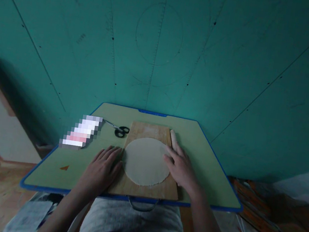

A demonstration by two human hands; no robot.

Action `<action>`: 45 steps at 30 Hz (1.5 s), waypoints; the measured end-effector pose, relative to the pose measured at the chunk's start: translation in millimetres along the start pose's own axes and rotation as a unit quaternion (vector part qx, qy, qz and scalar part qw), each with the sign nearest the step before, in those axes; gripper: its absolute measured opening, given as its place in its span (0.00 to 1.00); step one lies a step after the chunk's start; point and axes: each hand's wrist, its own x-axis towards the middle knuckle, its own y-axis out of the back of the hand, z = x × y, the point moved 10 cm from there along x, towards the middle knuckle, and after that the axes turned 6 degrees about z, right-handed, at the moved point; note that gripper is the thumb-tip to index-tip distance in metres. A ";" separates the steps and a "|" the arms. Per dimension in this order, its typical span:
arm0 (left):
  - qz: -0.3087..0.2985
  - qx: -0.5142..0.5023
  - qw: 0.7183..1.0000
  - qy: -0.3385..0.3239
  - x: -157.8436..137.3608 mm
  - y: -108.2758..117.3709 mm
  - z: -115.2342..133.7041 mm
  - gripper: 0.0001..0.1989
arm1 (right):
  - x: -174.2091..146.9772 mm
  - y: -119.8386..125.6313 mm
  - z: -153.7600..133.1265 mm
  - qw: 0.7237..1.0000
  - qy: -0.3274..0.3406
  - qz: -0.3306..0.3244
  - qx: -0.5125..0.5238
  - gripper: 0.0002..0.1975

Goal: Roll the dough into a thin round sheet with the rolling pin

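A thin round sheet of dough lies on a wooden board. My left hand rests at the board's left edge, palm down with fingers stretched, its thumb close to the dough's rim. On the other side, my right hand reaches over the dough's right rim, fingers extended and apart. Beside the board's right edge lies a pale rolling pin, its near end hidden by my right hand. Whether that hand touches the pin I cannot tell.
The board sits on a light green folding table with a blue rim. Scissors with black handles lie left of the board, near a blurred-out rectangular object. A small orange triangle is at the left. A green wall rises behind.
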 end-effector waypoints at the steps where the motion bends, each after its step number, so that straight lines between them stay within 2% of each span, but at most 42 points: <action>1: 0.000 0.000 1.000 -0.001 -0.5 -0.3 0.0 0.22 | 0.2 -1.5 -2.6 1.000 0.008 -0.004 -0.003 0.20; 6: 0.010 0.005 1.000 0.000 -1.9 0.7 -0.1 0.22 | -4.4 -8.6 -3.2 0.999 0.014 -0.028 0.006 0.24; 11: -0.006 0.001 1.000 -0.005 0.0 0.0 2.5 0.23 | -6.2 -14.0 9.8 0.998 -0.032 -0.043 0.031 0.30; 15: -0.003 0.002 1.000 0.001 0.9 -0.4 0.2 0.21 | -5.1 -12.5 2.4 0.999 0.007 -0.031 0.044 0.27; 19: 0.004 0.002 1.000 -0.005 1.4 -0.3 0.5 0.20 | -3.8 -14.8 9.2 0.999 -0.028 -0.029 0.031 0.32; 24: 0.005 -0.003 1.000 -0.003 3.2 0.8 1.5 0.21 | -2.2 -9.6 -3.8 0.999 0.004 -0.032 0.018 0.24; 29: 0.013 0.002 1.000 -0.001 2.0 -0.7 0.9 0.20 | -2.0 -7.1 -3.7 0.999 -0.023 -0.048 -0.002 0.27; 33: 0.024 0.001 1.000 0.003 0.7 -0.6 -1.1 0.19 | -2.3 -4.5 -7.3 0.999 0.004 -0.029 0.017 0.22; 37: 0.025 -0.004 1.000 -0.001 0.3 1.6 0.9 0.18 | 0.2 -3.1 9.5 0.999 -0.009 -0.001 0.038 0.23; 41: 0.031 -0.006 0.999 -0.013 0.6 4.4 5.5 0.18 | 9.5 8.1 35.4 0.999 -0.034 0.025 0.015 0.24; 43: 0.032 -0.004 0.999 -0.013 0.7 3.9 5.4 0.18 | 15.2 11.9 47.8 0.998 -0.058 0.006 -0.015 0.24; 45: 0.033 -0.003 0.999 -0.012 0.7 2.9 4.1 0.18 | 19.5 10.4 61.0 0.994 -0.096 -0.040 -0.045 0.26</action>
